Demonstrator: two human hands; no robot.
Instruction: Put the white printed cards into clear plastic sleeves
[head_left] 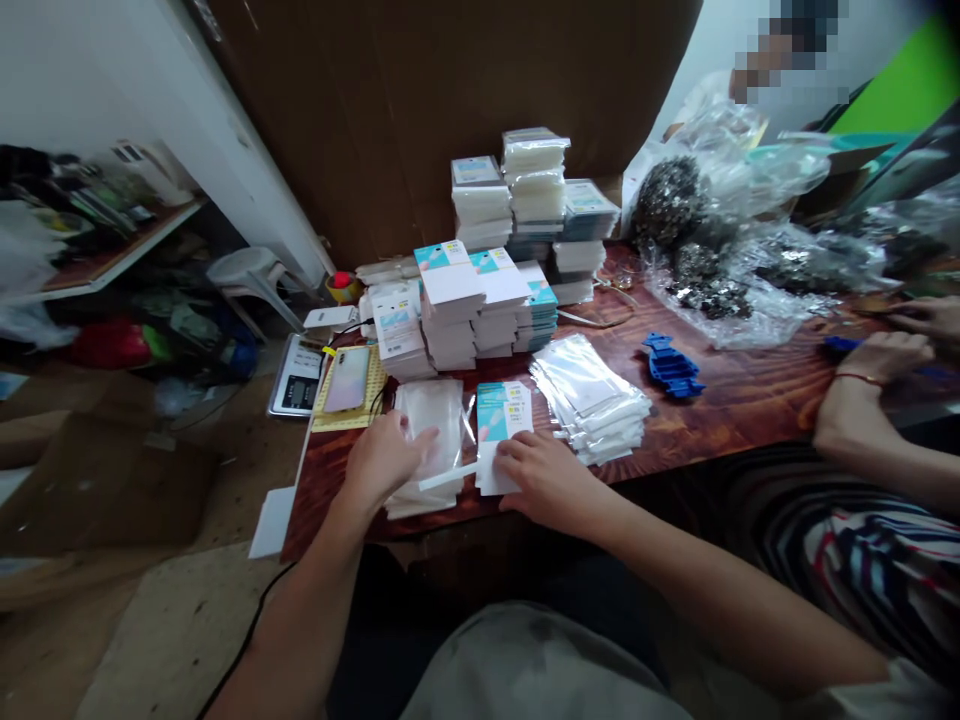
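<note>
My left hand (386, 455) rests at the left edge of a stack of clear plastic sleeves (442, 420), its thumb and fingers apart. A narrow white strip (448, 476) crosses the lower part of that stack. My right hand (544, 470) lies with spread fingers over the right side of a pile of blue-and-white printed cards (493, 415). Whether it holds a card is hard to see, but nothing shows lifted. To the right of the cards lies a fanned pile of bagged white cards (589, 400).
Tall stacks of cards (450, 285) and packets (534, 185) stand behind. A phone (346, 378) lies at left, a blue plastic part (671, 367) at right. Bags of metallic pieces (712, 270) fill the back right. Another person's hands (877, 362) work at far right.
</note>
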